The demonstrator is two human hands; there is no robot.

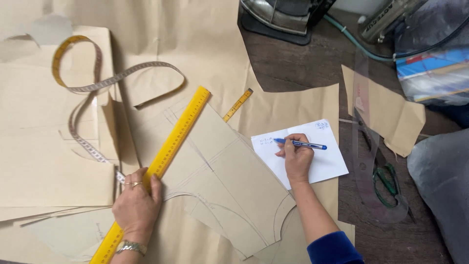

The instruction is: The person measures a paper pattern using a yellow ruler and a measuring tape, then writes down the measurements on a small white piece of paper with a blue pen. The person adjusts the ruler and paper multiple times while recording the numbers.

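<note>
Head view, looking down on the worktable.

Right hand (297,159): fingers pinched closed around a blue ballpoint pen (300,143), tip at the upper left part of a white sheet of paper (326,161) that bears a few small handwritten marks. The sheet lies on brown paper, just right of the cut pattern piece (234,181). Blue sleeve (333,248) at the forearm.

Left hand (137,205): laid flat, palm down, fingers spread on the lower part of a long yellow ruler (166,156); pressing it, not wrapped around it. Rings on two fingers, metal wristwatch (130,247). The ruler runs diagonally from bottom left to upper middle, across the left edge of the pattern piece, which carries pencilled straight and curved lines.

Containers: none identifiable. A bundle wrapped in clear plastic (432,73) sits at upper right; contents look like flat coloured packs, kind cannot be told.

Surface: dark wooden table (298,68), mostly covered by brown kraft paper sheets (49,146). A yellow tape measure (97,83) loops at upper left. A second, short yellow ruler (238,104) shows above the pattern piece. At right, a clear plastic curve template (364,161) overlies green-handled scissors (388,181). A steam iron (278,17) on its rest at the top edge, with a green hose (351,41) beside it.
</note>
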